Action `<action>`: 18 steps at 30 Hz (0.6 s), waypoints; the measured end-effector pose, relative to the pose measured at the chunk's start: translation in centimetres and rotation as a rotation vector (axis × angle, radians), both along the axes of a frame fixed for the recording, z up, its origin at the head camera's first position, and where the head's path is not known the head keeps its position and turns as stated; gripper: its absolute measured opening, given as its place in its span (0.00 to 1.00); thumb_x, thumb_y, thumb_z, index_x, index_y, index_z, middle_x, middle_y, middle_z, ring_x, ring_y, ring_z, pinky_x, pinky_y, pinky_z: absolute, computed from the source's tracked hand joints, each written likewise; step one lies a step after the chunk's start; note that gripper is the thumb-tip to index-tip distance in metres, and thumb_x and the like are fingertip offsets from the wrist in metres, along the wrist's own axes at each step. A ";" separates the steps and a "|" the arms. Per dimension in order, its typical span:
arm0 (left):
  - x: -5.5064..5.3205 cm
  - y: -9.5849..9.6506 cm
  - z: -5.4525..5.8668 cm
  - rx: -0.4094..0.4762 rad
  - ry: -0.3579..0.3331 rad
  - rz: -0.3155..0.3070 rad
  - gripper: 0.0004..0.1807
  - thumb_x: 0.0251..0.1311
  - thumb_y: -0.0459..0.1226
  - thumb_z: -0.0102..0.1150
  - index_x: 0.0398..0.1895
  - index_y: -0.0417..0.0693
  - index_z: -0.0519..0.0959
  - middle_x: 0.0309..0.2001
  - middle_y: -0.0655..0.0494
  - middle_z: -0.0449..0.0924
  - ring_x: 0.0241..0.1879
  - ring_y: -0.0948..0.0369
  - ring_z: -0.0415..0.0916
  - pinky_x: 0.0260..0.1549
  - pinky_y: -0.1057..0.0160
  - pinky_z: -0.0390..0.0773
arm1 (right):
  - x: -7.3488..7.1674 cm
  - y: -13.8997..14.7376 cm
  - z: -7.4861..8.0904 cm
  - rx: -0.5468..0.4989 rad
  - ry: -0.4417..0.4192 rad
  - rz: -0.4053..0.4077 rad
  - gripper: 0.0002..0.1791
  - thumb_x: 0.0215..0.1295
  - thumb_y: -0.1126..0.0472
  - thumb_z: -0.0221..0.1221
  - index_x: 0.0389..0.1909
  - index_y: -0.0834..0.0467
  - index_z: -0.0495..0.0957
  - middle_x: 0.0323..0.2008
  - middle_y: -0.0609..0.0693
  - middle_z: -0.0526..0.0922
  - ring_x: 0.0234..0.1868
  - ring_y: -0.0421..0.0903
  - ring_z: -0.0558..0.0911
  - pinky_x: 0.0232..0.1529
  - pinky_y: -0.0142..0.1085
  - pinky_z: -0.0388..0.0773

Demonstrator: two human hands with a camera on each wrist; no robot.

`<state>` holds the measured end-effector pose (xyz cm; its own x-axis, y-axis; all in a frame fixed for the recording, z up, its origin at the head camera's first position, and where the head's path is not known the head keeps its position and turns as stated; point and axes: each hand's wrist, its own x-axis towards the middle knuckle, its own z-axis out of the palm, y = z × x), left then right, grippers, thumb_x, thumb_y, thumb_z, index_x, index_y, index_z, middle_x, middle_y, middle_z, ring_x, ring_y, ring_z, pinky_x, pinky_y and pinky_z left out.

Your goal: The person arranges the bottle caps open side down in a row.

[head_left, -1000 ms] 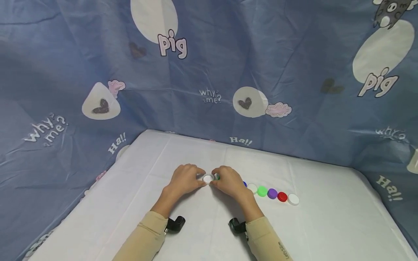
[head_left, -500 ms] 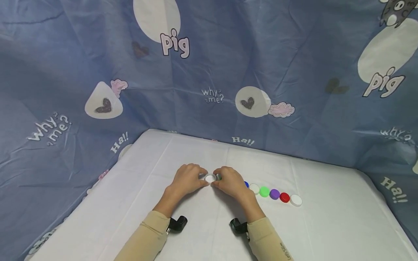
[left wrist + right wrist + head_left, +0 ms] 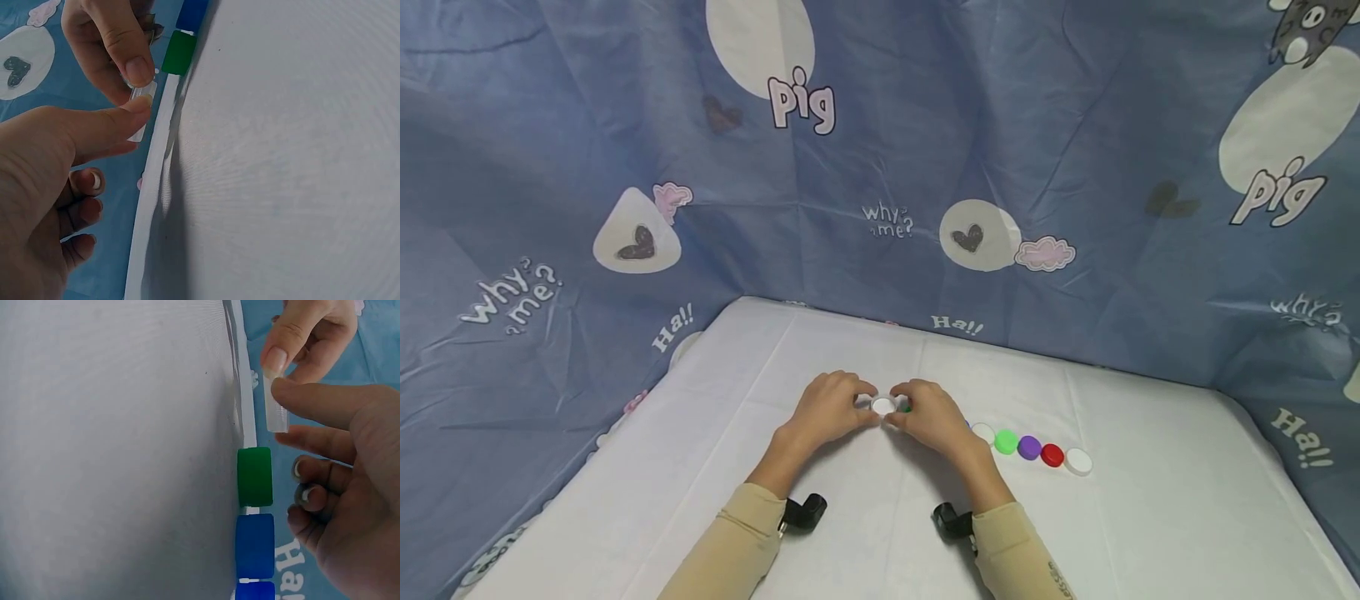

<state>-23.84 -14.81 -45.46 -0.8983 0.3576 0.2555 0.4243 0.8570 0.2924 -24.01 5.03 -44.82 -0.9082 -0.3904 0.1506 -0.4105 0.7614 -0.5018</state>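
A white bottle cap (image 3: 883, 406) sits between my two hands, its flat round face up in the head view. My left hand (image 3: 827, 408) pinches its left side between thumb and finger. From the other side, my right hand (image 3: 934, 419) pinches the same cap. In the right wrist view the ridged white cap (image 3: 277, 412) appears raised slightly off the cloth. Just beyond it stands a dark green cap (image 3: 255, 477), mostly hidden behind my right hand in the head view. The other fingers of both hands are loosely curled.
A row of caps runs rightward on the white cloth (image 3: 1150, 500): blue (image 3: 255, 545), white (image 3: 983, 434), light green (image 3: 1006, 442), purple (image 3: 1029, 447), red (image 3: 1052, 455) and white (image 3: 1078, 462). A blue printed curtain (image 3: 850, 275) hangs behind the table.
Both hands keep their pinch on the white cap. Over the last half second they and the cap have shifted slightly upward in the head view. The visible row of caps stays in place.
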 end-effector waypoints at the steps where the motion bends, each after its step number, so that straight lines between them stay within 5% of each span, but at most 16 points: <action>1: 0.0 0.0 0.0 -0.001 0.003 -0.003 0.21 0.49 0.54 0.74 0.47 0.60 0.87 0.26 0.66 0.78 0.26 0.66 0.67 0.31 0.63 0.68 | 0.0 0.0 0.0 -0.004 -0.001 0.000 0.22 0.56 0.53 0.70 0.50 0.57 0.84 0.44 0.49 0.86 0.34 0.41 0.79 0.38 0.38 0.76; 10: 0.0 0.0 0.2 -0.014 0.043 -0.022 0.21 0.51 0.54 0.73 0.48 0.62 0.87 0.25 0.67 0.76 0.26 0.67 0.65 0.31 0.64 0.67 | -0.2 0.5 0.0 -0.084 -0.038 0.002 0.19 0.57 0.51 0.68 0.47 0.56 0.85 0.30 0.46 0.81 0.27 0.40 0.72 0.30 0.34 0.70; 18: 0.0 0.1 0.4 -0.095 0.194 -0.027 0.16 0.52 0.49 0.73 0.45 0.62 0.88 0.29 0.61 0.81 0.29 0.64 0.71 0.35 0.62 0.72 | -0.3 0.9 0.3 -0.176 -0.157 0.007 0.13 0.62 0.47 0.64 0.39 0.52 0.86 0.31 0.47 0.83 0.27 0.41 0.74 0.30 0.35 0.72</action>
<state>-23.80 -14.72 -45.02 -0.8252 0.4115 0.3869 0.4879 0.8644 0.1212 -24.27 5.97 -44.51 -0.9234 -0.3766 0.0741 -0.3217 0.6541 -0.6846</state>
